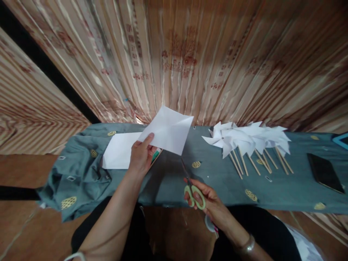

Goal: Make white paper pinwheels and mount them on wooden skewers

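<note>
My left hand (141, 155) pinches a square sheet of white paper (170, 130) by its near left edge, holding it up above the cloth. Faint crease lines cross the sheet. In my right hand (208, 197) is a pair of scissors (194, 196) with light green handles, my fingers in the loops. The dark blades point up toward the sheet's lowest corner; whether they touch it I cannot tell. Behind my left hand lies more white paper (116, 152). A green and white item (156, 155) shows partly beside that hand.
Several white paper pinwheels (250, 139) on wooden sticks lie in a row on the grey-green cloth (174, 181). A dark phone (324, 172) and a blue-edged item (341, 140) are at the right. A patterned curtain (174, 61) hangs behind. The cloth is bunched at the left.
</note>
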Action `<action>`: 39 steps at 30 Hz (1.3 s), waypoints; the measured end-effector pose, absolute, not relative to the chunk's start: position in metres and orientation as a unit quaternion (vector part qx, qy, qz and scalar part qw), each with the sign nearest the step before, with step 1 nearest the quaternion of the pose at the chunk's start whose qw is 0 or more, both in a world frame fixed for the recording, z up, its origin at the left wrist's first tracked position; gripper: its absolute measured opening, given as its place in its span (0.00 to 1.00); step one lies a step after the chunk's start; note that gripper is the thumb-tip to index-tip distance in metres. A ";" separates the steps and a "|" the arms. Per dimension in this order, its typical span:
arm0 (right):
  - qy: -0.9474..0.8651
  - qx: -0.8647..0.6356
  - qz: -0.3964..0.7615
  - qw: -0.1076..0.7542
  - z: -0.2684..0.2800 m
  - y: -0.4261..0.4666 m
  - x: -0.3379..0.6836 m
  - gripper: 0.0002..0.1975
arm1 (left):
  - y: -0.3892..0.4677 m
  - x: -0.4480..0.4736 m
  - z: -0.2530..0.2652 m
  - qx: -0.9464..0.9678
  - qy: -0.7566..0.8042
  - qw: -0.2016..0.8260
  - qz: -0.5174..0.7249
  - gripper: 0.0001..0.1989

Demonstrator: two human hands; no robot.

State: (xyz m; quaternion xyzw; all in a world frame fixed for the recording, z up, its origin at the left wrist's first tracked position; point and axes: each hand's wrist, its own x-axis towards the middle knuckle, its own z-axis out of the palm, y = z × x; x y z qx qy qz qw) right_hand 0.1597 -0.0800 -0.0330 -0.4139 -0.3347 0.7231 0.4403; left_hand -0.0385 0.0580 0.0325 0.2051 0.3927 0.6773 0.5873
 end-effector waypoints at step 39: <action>-0.530 -0.426 0.583 0.445 -0.031 -0.063 0.164 0.27 | 0.042 -0.020 0.021 0.266 0.414 0.581 0.648 0.15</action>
